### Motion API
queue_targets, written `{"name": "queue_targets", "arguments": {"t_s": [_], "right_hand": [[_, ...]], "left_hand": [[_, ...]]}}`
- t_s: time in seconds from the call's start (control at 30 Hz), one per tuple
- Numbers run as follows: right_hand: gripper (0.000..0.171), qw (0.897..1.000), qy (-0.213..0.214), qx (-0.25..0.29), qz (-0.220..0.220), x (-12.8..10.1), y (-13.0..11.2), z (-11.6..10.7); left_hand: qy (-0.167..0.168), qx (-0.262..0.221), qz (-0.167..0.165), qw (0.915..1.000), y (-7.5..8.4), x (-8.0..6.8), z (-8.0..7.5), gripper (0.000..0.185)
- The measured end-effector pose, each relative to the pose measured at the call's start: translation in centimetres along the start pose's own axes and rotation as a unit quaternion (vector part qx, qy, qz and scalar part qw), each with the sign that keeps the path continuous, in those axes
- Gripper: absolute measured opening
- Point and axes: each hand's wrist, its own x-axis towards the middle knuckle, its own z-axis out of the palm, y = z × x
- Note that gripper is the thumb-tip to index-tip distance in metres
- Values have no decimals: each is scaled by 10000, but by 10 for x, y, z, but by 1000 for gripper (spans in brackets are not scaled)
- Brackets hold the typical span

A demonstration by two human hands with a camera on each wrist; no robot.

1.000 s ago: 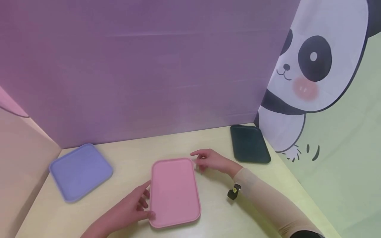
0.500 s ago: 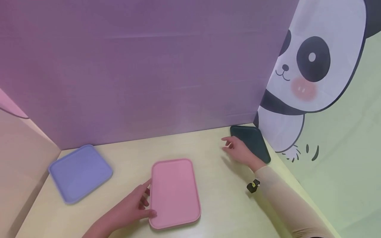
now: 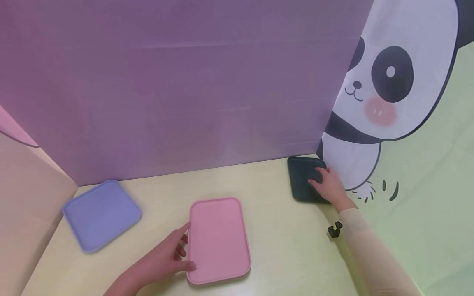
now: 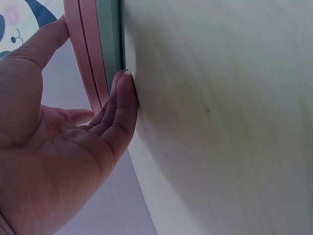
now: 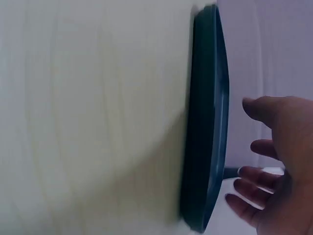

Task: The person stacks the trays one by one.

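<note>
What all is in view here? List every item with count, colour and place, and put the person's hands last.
pink tray: 1, pink, middle front of the table.
lilac tray: 1, pale purple-blue, left rear of the table.
dark tray: 1, dark green, right rear corner.
table: 1, pale yellow, under all three trays.
back panel: 1, purple, behind the table.
panda panel: 1, green with a black-and-white panda, at right.
wrist camera: 1, black, on the right wrist.
left hand: 1, fingers at the pink tray's left edge.
right hand: 1, open over the dark tray.
</note>
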Motion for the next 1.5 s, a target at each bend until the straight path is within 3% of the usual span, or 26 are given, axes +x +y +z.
{"name": "queue_targets", "arguments": {"t_s": [0.37, 0.57, 1.2, 1.5], "right_hand": [[91, 9965, -621, -347, 443, -4, 26, -1], [94, 9958, -829, 34, 397, -3, 31, -2], [100, 9905, -1266, 235, 479, 0, 29, -6], [100, 9917, -1222, 240, 332, 0, 17, 2]], "left_hand": [[7, -82, -50, 10000, 1, -1, 0, 121], [-9, -114, -66, 9999, 2, 0, 0, 121], [-7, -79, -37, 10000, 0, 0, 0, 120], [-16, -119, -19, 9999, -2, 2, 0, 120]]}}
